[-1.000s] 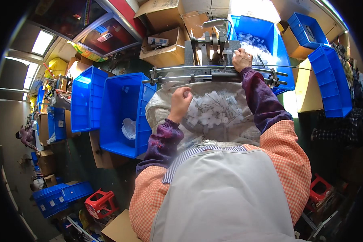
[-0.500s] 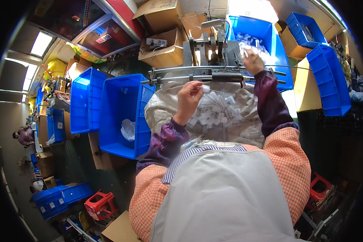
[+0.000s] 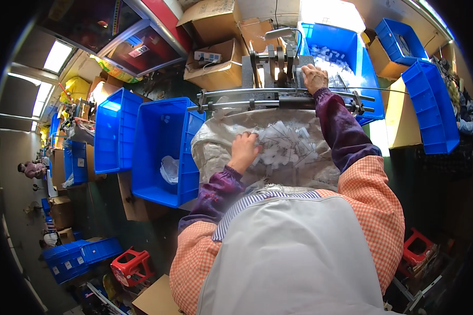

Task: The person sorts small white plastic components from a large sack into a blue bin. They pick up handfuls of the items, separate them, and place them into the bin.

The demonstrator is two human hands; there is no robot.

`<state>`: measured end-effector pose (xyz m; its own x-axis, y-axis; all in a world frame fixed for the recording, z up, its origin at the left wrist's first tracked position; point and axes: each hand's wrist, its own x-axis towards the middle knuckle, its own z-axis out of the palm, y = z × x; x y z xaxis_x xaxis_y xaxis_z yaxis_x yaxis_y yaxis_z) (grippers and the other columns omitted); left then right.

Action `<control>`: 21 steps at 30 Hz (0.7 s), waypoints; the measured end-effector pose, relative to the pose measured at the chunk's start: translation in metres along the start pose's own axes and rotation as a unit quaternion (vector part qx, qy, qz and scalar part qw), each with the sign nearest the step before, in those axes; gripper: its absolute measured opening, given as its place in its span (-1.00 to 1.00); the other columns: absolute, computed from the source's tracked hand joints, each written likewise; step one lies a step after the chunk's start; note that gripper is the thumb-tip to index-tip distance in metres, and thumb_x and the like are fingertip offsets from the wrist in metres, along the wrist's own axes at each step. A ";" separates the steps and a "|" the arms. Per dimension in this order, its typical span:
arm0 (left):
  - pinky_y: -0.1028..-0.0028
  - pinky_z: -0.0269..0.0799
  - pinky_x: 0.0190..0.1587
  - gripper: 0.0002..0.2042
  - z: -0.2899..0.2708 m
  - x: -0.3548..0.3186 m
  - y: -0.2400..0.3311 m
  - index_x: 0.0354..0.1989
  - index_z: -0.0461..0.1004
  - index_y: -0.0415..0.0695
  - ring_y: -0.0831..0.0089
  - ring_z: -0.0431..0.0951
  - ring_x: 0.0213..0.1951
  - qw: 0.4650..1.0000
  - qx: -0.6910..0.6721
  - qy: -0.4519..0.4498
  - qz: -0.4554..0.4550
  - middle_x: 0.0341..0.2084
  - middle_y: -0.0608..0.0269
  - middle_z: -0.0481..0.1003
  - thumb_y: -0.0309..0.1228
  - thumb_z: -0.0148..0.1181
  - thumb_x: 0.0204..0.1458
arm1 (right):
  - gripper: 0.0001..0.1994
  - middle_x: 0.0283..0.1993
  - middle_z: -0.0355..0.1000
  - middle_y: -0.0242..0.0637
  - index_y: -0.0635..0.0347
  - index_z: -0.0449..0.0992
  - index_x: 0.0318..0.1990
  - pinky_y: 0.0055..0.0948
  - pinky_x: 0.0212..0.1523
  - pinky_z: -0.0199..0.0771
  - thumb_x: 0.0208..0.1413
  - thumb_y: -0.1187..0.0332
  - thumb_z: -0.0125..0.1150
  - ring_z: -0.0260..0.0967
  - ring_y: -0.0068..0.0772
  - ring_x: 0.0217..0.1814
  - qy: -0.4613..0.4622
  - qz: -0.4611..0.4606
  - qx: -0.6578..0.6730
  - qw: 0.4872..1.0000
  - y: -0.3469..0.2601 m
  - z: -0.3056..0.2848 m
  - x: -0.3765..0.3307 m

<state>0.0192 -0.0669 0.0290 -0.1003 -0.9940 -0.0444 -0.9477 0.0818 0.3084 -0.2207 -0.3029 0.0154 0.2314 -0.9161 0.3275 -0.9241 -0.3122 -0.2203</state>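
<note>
My left hand [image 3: 244, 151] is low over the left edge of a pile of small white plastic pieces with thin metal pins [image 3: 289, 147]. Its fingers are bent and slightly apart, and no piece shows in them. The pile rests on a whitish woven sack [image 3: 210, 137] spread in front of me. My right hand [image 3: 315, 79] is at the right side of a small dark metal machine [image 3: 278, 65], its fingers curled down. Whatever those fingers hold, if anything, is hidden. Metal rails [image 3: 236, 105] cross between the machine and the sack.
Right behind the machine stands a blue bin [image 3: 370, 68] with more white pieces. On my left are two blue bins [image 3: 142, 157], the nearer holding a clear plastic bag. Cardboard boxes [image 3: 215, 63] stand beyond. A red stool [image 3: 131, 266] is at lower left.
My left hand has come down from the rail to the pile; the white piece it pinched no longer shows in it. My right hand has moved left from the blue bin onto the machine.
</note>
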 end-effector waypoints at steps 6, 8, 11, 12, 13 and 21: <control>0.28 0.35 -0.19 -0.78 0.019 -0.001 -0.013 -0.30 0.47 -0.06 0.17 0.42 -0.24 0.997 -0.041 0.065 0.025 -0.33 0.17 0.43 -0.46 0.18 -0.19 | -0.85 -0.18 0.37 -0.45 -0.07 0.45 -0.24 -0.21 -0.07 0.19 0.04 0.23 0.02 0.24 -0.29 -0.01 -0.025 0.011 -0.034 0.999 -0.005 0.015 0.007; 0.29 0.35 -0.21 -0.83 0.018 0.000 -0.012 -0.36 0.48 -0.07 0.16 0.43 -0.27 0.995 -0.060 0.080 0.029 -0.36 0.17 0.44 -0.49 0.17 -0.20 | -0.83 -0.17 0.38 -0.45 -0.07 0.45 -0.22 -0.21 -0.06 0.18 0.05 0.21 0.01 0.23 -0.29 -0.01 -0.027 0.008 -0.024 0.999 -0.002 0.019 0.009; 0.29 0.35 -0.22 -0.88 0.017 0.000 -0.011 -0.42 0.49 -0.09 0.16 0.43 -0.29 0.992 -0.076 0.092 0.032 -0.39 0.16 0.44 -0.51 0.15 -0.20 | -0.79 -0.15 0.39 -0.45 -0.09 0.45 -0.19 -0.20 -0.03 0.15 0.06 0.17 0.00 0.23 -0.29 0.01 -0.046 0.011 -0.003 0.999 -0.002 0.018 0.013; 0.29 0.35 -0.23 -0.89 0.017 0.000 -0.011 -0.44 0.49 -0.09 0.16 0.43 -0.29 0.992 -0.079 0.095 0.032 -0.40 0.15 0.44 -0.52 0.15 -0.20 | -0.78 -0.14 0.39 -0.45 -0.10 0.46 -0.17 -0.20 -0.02 0.13 0.06 0.15 0.00 0.22 -0.29 0.02 -0.056 0.013 0.005 0.998 -0.002 0.017 0.015; 0.29 0.35 -0.23 -0.90 0.016 0.000 -0.010 -0.45 0.49 -0.10 0.15 0.43 -0.29 0.991 -0.082 0.098 0.034 -0.41 0.15 0.44 -0.52 0.15 -0.19 | -0.77 -0.13 0.40 -0.46 -0.11 0.46 -0.16 -0.19 0.00 0.11 0.05 0.14 0.01 0.22 -0.29 0.04 -0.068 0.026 0.011 0.997 0.000 0.019 0.016; 0.27 0.31 -0.23 -0.88 0.012 0.003 -0.004 -0.37 0.47 -0.11 0.11 0.41 -0.29 0.987 -0.092 0.128 0.015 -0.40 0.11 0.43 -0.54 0.06 -0.10 | -0.70 -0.06 0.39 -0.45 -0.13 0.46 -0.11 -0.11 0.07 0.02 -0.01 0.11 0.05 0.19 -0.28 0.09 -0.049 0.117 -0.065 0.990 0.006 0.020 0.011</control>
<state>0.0190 -0.0692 0.0163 -0.0262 -0.9790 0.2023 -0.8723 0.1212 0.4736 -0.2178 -0.3202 -0.0010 0.0286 -0.9816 0.1890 -0.9859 -0.0589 -0.1565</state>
